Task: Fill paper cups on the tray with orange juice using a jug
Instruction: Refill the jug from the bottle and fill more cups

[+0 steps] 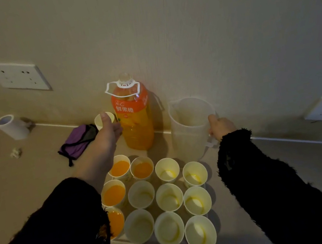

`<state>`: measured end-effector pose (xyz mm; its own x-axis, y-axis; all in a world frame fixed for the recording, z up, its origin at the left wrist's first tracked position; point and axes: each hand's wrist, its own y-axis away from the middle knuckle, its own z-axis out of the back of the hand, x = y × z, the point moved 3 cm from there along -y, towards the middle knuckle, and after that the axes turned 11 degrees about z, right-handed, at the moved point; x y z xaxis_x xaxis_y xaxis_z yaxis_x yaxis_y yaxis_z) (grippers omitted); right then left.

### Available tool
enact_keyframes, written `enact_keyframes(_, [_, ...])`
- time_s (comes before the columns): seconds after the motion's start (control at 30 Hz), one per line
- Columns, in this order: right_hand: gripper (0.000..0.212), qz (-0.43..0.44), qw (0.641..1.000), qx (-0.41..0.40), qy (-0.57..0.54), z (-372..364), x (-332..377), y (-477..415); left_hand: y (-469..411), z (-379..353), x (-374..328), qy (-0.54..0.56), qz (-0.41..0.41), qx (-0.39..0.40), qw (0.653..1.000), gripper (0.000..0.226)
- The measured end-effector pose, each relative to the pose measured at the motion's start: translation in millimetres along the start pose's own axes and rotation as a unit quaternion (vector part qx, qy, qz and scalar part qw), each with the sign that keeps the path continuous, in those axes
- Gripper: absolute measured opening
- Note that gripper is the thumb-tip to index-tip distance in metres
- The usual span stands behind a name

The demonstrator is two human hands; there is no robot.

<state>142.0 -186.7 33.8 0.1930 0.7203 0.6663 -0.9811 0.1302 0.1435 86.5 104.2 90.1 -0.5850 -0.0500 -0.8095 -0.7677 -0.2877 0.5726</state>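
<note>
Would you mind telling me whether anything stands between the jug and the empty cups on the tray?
Nothing visible does: the jug, gripped by the right hand, stands right next to the empty cups.

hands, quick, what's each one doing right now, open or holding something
Left hand: open, fingers stretched toward the juice bottle, holding nothing.
Right hand: grips the handle of the jug.

Left hand [105, 137] outstretched, fingers relaxed; right hand [221, 127] grips jug [188, 123] handle.
</note>
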Motion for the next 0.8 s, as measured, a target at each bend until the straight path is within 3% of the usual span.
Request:
enact_keyframes(0.2, [0.072,-0.003,0.999,-0.013,0.039,3,-4,5,-4,0,4,-0.012,0.008,0.002,1.000,0.077])
enact_keyframes(0.33, [0.084,-0.009,0.993,-0.110,0.045,13,3,10,-6,0,-1,-0.007,0.009,0.014,1.000,0.077])
enact_keyframes(0.53, [0.066,0.150,0.954,-0.249,0.074,53,110,25,-11,4,-18,-0.008,0.004,0.043,0.999,0.076])
enact_keyframes(0.8, [0.044,0.281,0.944,-0.104,0.138,5,222,30,-28,15,-33,-0.033,-0.032,0.048,0.998,0.060])
